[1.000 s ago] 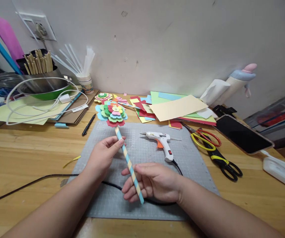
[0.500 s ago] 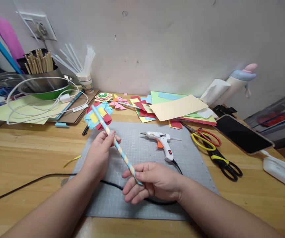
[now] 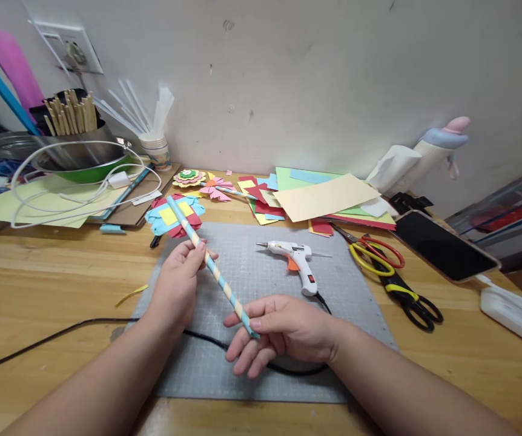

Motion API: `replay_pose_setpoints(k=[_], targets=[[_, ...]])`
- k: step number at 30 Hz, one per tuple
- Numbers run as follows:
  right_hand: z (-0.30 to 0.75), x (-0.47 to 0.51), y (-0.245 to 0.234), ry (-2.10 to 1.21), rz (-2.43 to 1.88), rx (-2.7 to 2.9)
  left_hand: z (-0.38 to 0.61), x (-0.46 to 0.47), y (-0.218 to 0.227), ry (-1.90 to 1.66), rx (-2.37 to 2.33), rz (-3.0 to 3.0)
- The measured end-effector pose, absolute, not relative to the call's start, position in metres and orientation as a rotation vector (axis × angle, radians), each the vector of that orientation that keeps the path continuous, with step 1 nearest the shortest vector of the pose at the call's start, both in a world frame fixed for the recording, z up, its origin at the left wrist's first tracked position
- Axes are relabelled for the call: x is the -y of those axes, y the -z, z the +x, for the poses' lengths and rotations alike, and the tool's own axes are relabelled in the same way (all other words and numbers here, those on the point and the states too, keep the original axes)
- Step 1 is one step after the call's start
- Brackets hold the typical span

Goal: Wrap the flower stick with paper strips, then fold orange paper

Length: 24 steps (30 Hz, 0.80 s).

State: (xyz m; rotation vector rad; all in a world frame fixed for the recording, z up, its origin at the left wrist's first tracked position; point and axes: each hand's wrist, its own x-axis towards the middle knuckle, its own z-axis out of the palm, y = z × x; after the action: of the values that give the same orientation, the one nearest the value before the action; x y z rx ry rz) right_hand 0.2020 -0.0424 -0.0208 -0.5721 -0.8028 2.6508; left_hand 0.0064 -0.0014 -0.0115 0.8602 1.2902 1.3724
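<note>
Flower flipped over — straw between hands.

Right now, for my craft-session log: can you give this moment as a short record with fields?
Left hand: pinches the striped stick near its middle
Right hand: holds the stick's lower end
Paper flower: on the stick's far end, back side showing
Cutting mat: under both hands
Glue gun: lying on the mat, untouched
Scissors: two pairs, right of the mat

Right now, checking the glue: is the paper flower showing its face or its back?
Back: paper flower shows flat patches, striped stick crossing them.
</note>
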Motion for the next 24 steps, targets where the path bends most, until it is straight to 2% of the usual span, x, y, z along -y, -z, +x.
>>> replay_pose_setpoints(k=[14, 19, 24], targets=[[0.196, 0.046, 0.02, -2.567, -0.68, 0.861, 0.011, 0.003, 0.006, -1.393, -1.294, 0.876], [0.195, 0.047, 0.023, -2.652, -0.63, 0.813, 0.011, 0.001, 0.008, -1.402, -1.272, 0.857], [0.196, 0.047, 0.032, -2.634, -0.763, 0.915, 0.01, 0.002, 0.01, -1.445, -1.252, 0.849]])
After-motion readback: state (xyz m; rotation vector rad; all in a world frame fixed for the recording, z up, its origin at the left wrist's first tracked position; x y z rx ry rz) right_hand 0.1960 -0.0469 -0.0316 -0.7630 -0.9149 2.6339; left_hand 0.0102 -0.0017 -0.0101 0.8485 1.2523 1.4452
